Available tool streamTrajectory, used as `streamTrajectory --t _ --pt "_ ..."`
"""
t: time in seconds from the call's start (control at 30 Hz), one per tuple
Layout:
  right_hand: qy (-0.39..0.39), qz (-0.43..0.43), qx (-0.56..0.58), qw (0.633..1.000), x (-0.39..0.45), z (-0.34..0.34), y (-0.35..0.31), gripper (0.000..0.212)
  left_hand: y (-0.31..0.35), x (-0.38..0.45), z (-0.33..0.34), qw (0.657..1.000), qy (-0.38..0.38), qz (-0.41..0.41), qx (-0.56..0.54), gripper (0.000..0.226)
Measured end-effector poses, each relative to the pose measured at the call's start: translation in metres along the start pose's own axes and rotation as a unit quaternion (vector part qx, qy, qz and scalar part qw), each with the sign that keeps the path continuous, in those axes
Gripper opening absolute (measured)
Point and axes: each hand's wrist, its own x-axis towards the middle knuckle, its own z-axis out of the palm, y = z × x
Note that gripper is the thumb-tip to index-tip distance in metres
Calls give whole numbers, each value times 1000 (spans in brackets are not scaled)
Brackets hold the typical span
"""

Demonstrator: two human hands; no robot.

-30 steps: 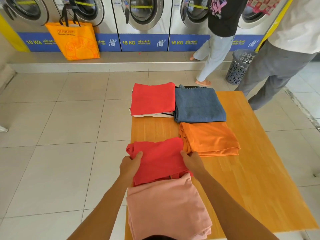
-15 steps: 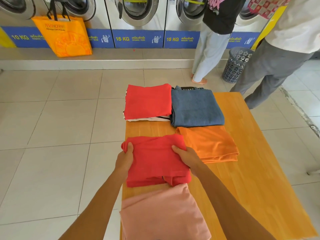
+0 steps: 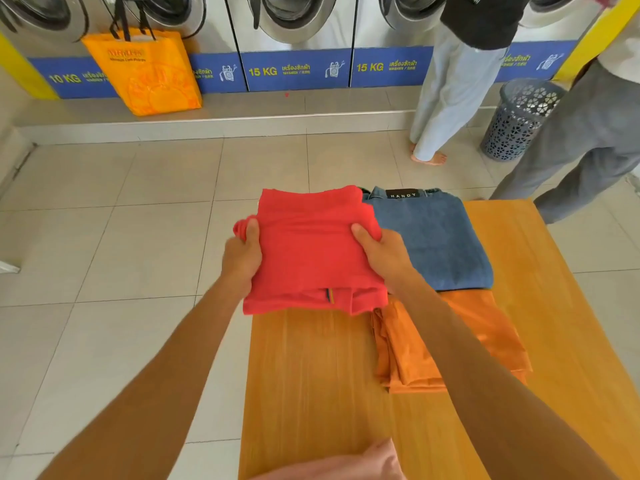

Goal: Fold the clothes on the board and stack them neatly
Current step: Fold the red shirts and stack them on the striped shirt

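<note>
Both hands hold a folded red shirt (image 3: 311,251) over the far left corner of the wooden board (image 3: 311,382). The left hand (image 3: 242,259) grips the shirt's left edge, fingers curled under the cloth and thumb lying on top, with a bunch of fabric gathered above the thumb. The right hand (image 3: 381,252) clamps the right edge the same way, thumb pressed on top and the other fingers hidden beneath. The shirt's near edge shows a small striped tag, and whether the bundle rests on something under it or hangs just above cannot be told.

Just beside it on the right, at the board's far edge, lies a folded blue denim piece (image 3: 436,244) with a black label at its collar. Touching the denim's near edge is a folded orange garment (image 3: 450,344), partly crossed by the right forearm. At the near edge a corner of pink cloth (image 3: 356,462) shows.

Beyond the board, on the tiled floor, an orange bag (image 3: 145,71) stands against a row of washing machines (image 3: 294,22), and a dark plastic basket (image 3: 519,119) sits between two people's legs
</note>
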Motion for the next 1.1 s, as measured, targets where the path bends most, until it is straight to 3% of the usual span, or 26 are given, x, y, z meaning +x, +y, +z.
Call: streamTrajectory --t 0.2,0.27,0.43,0.63,0.87,0.97,1.1 --pt "15 -1 35 999 90 9 -37 39 71 77 17 997 37 59 40 71" --pt "28 6 23 999 111 16 -34 45 76 96 24 994 49 70 68 70" --pt "38 1 -89 995 125 38 5 51 30 113 47 980 51 51 185 70" --pt "50 -35 -99 993 132 44 18 50 10 121 48 973 73 76 207 72" --pt "83 -31 -81 993 107 42 17 42 1 87 33 974 32 70 215 61" --pt "96 -24 -66 993 77 37 18 38 -18 48 9 975 33 89 199 47" --pt "116 -41 -68 990 18 22 28 32 -73 -17 -32 991 -4 43 128 20"
